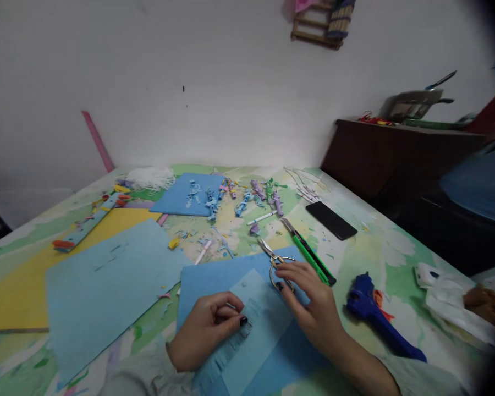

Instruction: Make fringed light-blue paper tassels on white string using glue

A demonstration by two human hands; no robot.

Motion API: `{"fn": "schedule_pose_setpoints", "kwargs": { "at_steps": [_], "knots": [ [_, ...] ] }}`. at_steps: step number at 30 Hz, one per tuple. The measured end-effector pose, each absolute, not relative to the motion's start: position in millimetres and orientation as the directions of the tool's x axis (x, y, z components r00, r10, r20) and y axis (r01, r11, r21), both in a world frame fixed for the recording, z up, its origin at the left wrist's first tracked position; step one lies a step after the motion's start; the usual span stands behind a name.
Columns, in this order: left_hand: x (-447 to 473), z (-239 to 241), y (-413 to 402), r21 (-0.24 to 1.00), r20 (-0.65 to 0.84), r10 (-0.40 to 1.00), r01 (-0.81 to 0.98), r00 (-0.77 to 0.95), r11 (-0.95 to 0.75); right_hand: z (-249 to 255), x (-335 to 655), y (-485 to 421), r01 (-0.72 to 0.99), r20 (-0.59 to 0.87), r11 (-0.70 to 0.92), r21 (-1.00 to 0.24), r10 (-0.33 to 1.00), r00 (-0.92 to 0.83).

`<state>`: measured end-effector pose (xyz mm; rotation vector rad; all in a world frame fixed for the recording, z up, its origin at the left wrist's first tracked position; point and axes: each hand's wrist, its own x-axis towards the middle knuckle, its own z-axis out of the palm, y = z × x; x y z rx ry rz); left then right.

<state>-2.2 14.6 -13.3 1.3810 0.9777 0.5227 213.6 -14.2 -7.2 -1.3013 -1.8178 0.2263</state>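
Note:
My left hand (208, 330) is closed, thumb and fingertips pinched at the fringed edge of a light blue paper strip (218, 360). My right hand (313, 305) has its thumb and fingers around the gold handles of a pair of scissors (268, 250), whose blades point away from me. Between the hands, a pale blue sheet of paper (268, 313) lies over a darker blue sheet (212, 272). A green utility knife (311, 256) rests just beyond my right hand.
A blue glue gun (375, 313) and a black phone (331, 220) lie to the right. Light blue (111, 291) and yellow sheets (12, 286) cover the left side. Curled paper pieces (241, 203), scraps and white string (150, 179) are farther back, before the wall.

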Motion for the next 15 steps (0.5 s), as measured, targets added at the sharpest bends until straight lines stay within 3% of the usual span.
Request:
{"fn": "schedule_pose_setpoints", "kwargs": {
  "at_steps": [2,8,15],
  "knots": [
    [-0.6,-14.3,13.1,0.96,-0.255,0.794,0.24,0.552,0.142,-6.3,205.9,-21.0,0.575,0.48,0.468,-0.671,0.865,-0.143],
    [0.2,-21.1,6.7,0.971,-0.191,0.79,0.229,0.583,0.066,-16.5,180.3,-29.1,0.363,0.125,0.215,-0.907,0.959,-0.256],
    [1.7,-21.1,8.6,0.971,-0.155,0.835,0.238,0.527,0.03,-17.4,175.8,-25.5,0.307,0.173,0.25,-0.918,0.951,-0.254]
  ]
}}
